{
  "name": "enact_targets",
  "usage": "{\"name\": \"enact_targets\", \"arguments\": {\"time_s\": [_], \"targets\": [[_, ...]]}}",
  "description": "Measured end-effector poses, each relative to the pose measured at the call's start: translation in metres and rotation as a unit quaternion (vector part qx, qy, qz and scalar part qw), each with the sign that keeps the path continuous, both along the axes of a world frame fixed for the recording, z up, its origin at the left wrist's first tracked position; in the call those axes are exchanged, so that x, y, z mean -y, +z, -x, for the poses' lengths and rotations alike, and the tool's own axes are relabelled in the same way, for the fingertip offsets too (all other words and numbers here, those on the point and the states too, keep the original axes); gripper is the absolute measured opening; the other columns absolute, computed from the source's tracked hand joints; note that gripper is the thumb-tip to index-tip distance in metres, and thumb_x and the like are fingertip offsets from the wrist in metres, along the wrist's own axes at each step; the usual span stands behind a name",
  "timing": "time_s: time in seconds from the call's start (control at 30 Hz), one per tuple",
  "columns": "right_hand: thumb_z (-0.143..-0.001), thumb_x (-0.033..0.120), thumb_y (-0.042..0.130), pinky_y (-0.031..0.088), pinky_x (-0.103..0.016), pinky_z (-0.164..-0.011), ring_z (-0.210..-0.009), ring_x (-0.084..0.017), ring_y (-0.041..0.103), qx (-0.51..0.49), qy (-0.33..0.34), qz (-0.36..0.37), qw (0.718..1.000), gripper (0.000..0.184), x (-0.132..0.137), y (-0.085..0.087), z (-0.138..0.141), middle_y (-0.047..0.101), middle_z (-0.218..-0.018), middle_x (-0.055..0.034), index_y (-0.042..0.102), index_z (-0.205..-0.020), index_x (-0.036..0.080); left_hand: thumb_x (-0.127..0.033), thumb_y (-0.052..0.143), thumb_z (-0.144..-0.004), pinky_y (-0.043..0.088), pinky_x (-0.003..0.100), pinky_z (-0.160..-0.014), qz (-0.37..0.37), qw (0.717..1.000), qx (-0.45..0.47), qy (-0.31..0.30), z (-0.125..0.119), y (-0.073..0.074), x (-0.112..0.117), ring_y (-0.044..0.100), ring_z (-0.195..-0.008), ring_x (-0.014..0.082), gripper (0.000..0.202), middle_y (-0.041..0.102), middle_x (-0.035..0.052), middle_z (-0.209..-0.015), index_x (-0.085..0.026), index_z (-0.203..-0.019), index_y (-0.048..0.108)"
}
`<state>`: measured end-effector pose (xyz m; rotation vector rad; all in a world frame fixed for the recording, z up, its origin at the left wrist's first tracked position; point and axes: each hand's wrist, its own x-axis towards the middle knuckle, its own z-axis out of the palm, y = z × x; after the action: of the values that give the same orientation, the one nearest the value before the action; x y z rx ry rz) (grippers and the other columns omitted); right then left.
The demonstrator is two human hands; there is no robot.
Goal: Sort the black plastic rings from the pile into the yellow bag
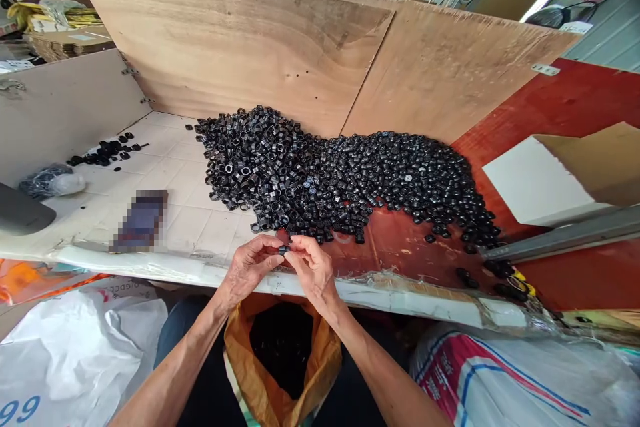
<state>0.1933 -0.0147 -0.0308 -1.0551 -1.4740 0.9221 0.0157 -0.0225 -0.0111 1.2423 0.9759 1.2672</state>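
Between my fingertips is a small black plastic part (pixel 284 249), pinched from both sides just above the table's front edge. My left hand (pixel 253 265) closes on it from the left, thumb against fingers. From the other side my right hand (pixel 314 268) grips it the same way. Behind my hands spreads a large heap of small black parts; open black rings (pixel 250 160) make up its left side, and smaller black pieces (pixel 415 173) its right. Below my wrists an orange-brown sack (pixel 240 337) stands open between my legs, dark inside.
Wooden boards (pixel 260 40) wall off the back. At left lie a blurred rectangular object (pixel 143 220), a dark cylinder (pixel 23 210) and a few black pieces (pixel 107 152). A cardboard box (pixel 540 180) and a metal bar (pixel 545 240) are at right. White sacks (pixel 75 347) flank my legs.
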Motion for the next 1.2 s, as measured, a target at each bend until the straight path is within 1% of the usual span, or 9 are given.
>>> {"name": "enact_targets", "arguments": {"time_s": [0.3,0.43,0.5,0.67,0.7,0.83,0.97,1.07,1.2], "targets": [[-0.100,0.031,0.060,0.058,-0.030,-0.074,-0.083,-0.020,0.072,0.117,0.018,-0.083,0.990,0.021,0.006,0.015,-0.004,0.077,-0.099,-0.0072,0.074,-0.112,0.021,-0.041,0.085,-0.084,0.062,0.032,-0.085,0.000,1.000,0.001,-0.003,0.000,0.003,0.001,0.071,-0.089,0.0192,0.029,0.074,0.0052,-0.098,-0.019,-0.100,0.075],[-0.105,0.034,0.055,0.047,-0.028,-0.062,-0.060,-0.015,0.058,0.164,-0.014,-0.073,0.984,0.038,0.004,0.010,-0.002,0.064,-0.066,-0.0018,0.064,-0.070,0.021,-0.042,0.084,-0.086,0.062,0.033,-0.087,0.001,1.000,-0.009,-0.020,0.001,0.004,0.001,0.071,-0.092,0.0196,0.029,0.074,0.0064,-0.099,-0.018,-0.100,0.075],[-0.108,0.035,0.050,0.044,-0.028,-0.061,-0.056,-0.014,0.053,0.173,-0.020,-0.068,0.982,0.048,0.004,0.009,0.000,0.058,-0.060,-0.0002,0.056,-0.063,0.022,-0.040,0.084,-0.085,0.062,0.033,-0.088,0.006,0.999,0.000,-0.031,0.001,0.004,0.001,0.071,-0.092,0.0193,0.028,0.073,0.0058,-0.099,-0.018,-0.101,0.075],[-0.100,0.039,0.062,0.050,-0.027,-0.065,-0.066,-0.016,0.059,0.119,-0.005,-0.063,0.991,0.022,0.010,0.019,0.001,0.066,-0.078,-0.0001,0.070,-0.108,0.021,-0.038,0.086,-0.083,0.060,0.030,-0.081,0.012,1.000,0.025,-0.001,0.001,0.000,0.002,0.069,-0.086,0.0174,0.029,0.072,0.0048,-0.096,-0.018,-0.100,0.076],[-0.099,0.038,0.063,0.050,-0.027,-0.065,-0.067,-0.016,0.059,0.117,0.007,-0.064,0.991,0.022,0.011,0.020,0.001,0.067,-0.080,-0.0005,0.070,-0.110,0.021,-0.038,0.087,-0.083,0.060,0.030,-0.080,0.014,0.999,0.029,0.003,0.001,0.000,0.002,0.069,-0.085,0.0174,0.029,0.072,0.0049,-0.095,-0.018,-0.101,0.076],[-0.100,0.034,0.059,0.043,-0.026,-0.058,-0.057,-0.013,0.050,0.128,-0.006,-0.070,0.989,0.032,0.012,0.022,0.000,0.057,-0.063,0.0022,0.062,-0.071,0.022,-0.037,0.088,-0.081,0.059,0.028,-0.080,0.026,0.999,0.035,0.024,0.000,-0.002,0.002,0.068,-0.085,0.0167,0.030,0.072,0.0048,-0.095,-0.018,-0.100,0.076],[-0.094,0.036,0.066,0.048,-0.027,-0.062,-0.060,-0.014,0.054,0.108,0.008,-0.062,0.992,0.015,0.012,0.022,-0.001,0.062,-0.070,0.0022,0.071,-0.094,0.021,-0.037,0.087,-0.082,0.058,0.029,-0.080,0.038,0.998,0.041,0.014,0.000,-0.001,0.002,0.069,-0.086,0.0179,0.029,0.073,0.0054,-0.094,-0.018,-0.101,0.075],[-0.096,0.035,0.064,0.048,-0.027,-0.062,-0.060,-0.015,0.055,0.119,0.005,-0.054,0.991,0.018,0.011,0.021,-0.002,0.061,-0.067,0.0018,0.070,-0.086,0.021,-0.037,0.086,-0.083,0.058,0.030,-0.080,0.042,0.998,0.036,0.006,0.001,-0.001,0.003,0.069,-0.085,0.0184,0.030,0.074,0.0058,-0.095,-0.018,-0.103,0.075],[-0.097,0.035,0.064,0.052,-0.027,-0.067,-0.073,-0.017,0.065,0.106,0.006,-0.057,0.993,0.017,0.008,0.018,-0.002,0.073,-0.087,-0.0032,0.073,-0.100,0.021,-0.038,0.086,-0.083,0.059,0.031,-0.083,0.044,0.998,0.039,-0.016,0.001,0.001,0.003,0.071,-0.086,0.0185,0.031,0.074,0.0051,-0.095,-0.018,-0.103,0.074]]}}
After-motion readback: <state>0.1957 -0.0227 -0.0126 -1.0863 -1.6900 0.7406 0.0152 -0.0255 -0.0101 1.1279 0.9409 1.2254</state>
